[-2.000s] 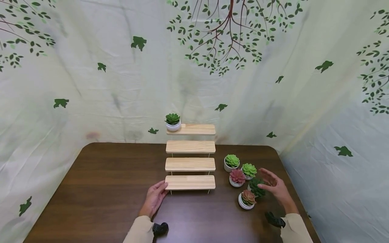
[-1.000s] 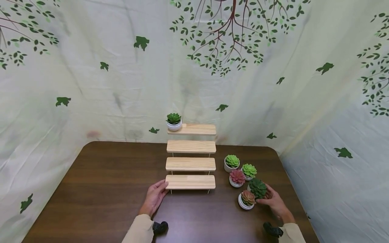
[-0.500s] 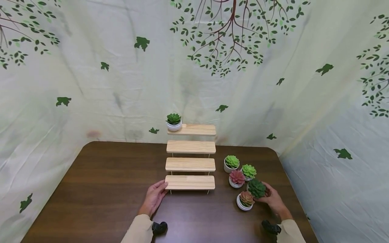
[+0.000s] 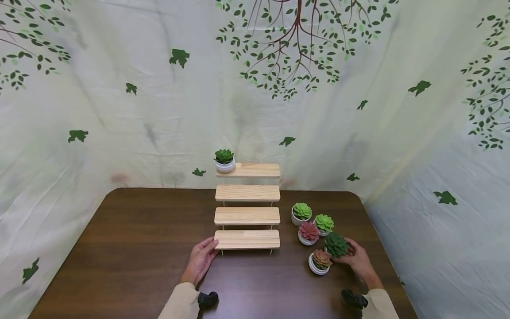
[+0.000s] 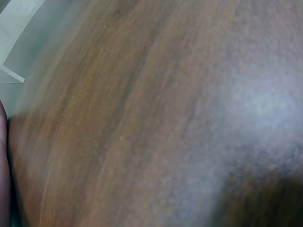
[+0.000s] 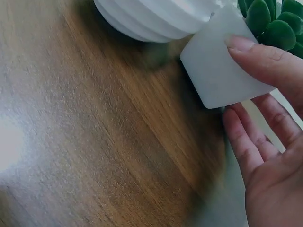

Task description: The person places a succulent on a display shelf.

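Observation:
My left hand (image 4: 199,261) holds the left end of the lowest board of a four-step wooden display stand (image 4: 247,240), thumb and fingers at its edge. My right hand (image 4: 358,261) grips the white pot (image 6: 227,66) of a dark green succulent (image 4: 336,245), thumb on one side and fingers on the other. Whether the pot's base is off the table cannot be told. Close beside it stands a brownish-red succulent (image 4: 321,259) in a ribbed white pot (image 6: 151,19). A pink succulent (image 4: 308,231) and two light green succulents, one farther back (image 4: 302,211) and one nearer (image 4: 324,223), stand behind.
On the left end of the stand's top board sits a green potted succulent (image 4: 224,156). The dark brown table (image 4: 135,239) reaches back to a pale leaf-printed curtain (image 4: 167,110). The left wrist view shows mostly blurred tabletop (image 5: 142,118).
My right hand has come down to the dark green succulent and taken hold of its pot. The plant has shifted slightly away from the brownish-red one. My left hand stays on the stand.

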Available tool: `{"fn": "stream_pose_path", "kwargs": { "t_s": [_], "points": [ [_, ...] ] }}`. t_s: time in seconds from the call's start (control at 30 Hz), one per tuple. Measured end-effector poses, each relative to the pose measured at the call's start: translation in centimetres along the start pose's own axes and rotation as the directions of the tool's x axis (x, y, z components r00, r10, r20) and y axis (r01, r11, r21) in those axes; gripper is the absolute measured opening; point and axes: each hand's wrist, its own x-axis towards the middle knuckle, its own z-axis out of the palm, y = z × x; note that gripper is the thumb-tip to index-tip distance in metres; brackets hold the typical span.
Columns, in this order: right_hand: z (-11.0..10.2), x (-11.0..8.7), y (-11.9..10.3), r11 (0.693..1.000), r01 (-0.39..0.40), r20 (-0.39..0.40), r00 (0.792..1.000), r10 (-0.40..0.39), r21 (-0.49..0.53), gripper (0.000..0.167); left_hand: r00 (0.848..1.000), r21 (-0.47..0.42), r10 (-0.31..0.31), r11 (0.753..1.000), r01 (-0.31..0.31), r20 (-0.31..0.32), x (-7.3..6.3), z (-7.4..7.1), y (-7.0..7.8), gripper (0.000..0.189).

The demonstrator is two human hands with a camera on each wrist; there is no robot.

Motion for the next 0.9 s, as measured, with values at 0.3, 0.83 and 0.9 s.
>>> {"fn": "stream_pose_path", "kwargs": {
  "t_s": [0.3,0.83,0.9],
  "points": [
    [0.4,-0.5,-1.1,0.998,0.011,-0.046,0.999,-0.014,-0.058,0.067,1.0,-0.01,-0.002,1.0,0.002,-0.006,-0.1,-0.1,0.3,0.015],
    [1.1,-0.4,-5.3,0.998,0.052,-0.1,0.994,-0.054,-0.023,0.069,1.0,-0.023,0.001,1.0,-0.001,0.002,0.0,0.1,0.2,0.018],
    [1.3,-0.2,-5.9,0.998,0.063,-0.096,0.993,-0.064,-0.013,0.068,1.0,-0.024,0.001,1.0,-0.001,0.006,0.0,0.1,0.1,0.019]
  ]
}}
